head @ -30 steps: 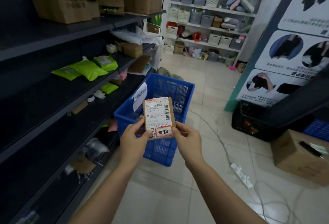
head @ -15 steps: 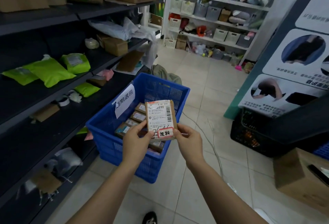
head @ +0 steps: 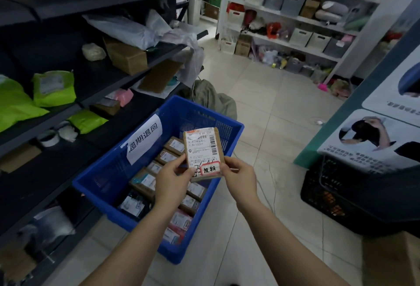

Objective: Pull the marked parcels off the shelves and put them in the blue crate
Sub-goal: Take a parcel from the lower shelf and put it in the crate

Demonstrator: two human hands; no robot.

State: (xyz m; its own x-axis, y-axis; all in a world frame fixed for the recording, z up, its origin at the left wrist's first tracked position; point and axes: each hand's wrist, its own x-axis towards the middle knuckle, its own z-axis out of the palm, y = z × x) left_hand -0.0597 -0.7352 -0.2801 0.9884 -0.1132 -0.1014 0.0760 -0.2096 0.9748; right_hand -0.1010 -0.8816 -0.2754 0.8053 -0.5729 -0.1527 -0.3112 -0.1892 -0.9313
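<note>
Brown cardboard parcel (head: 203,156) standing out against a blue crate (head: 204,113).
The parcel is wearing a white label (head: 198,147) with a black barcode and a red-bordered sticker (head: 210,168). The crate's perforated blue wall is carrying a white sign (head: 145,138) with black characters. Lime-green mailer bags (head: 54,88) are glowing on black shelves (head: 91,76), and a pink packet (head: 123,97) is showing below.

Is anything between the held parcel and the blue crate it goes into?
Nothing visible. The left hand and right hand pinch the parcel by its lower edges above the open top of the blue crate. Other parcels lie on its floor; no lid covers it.
</note>
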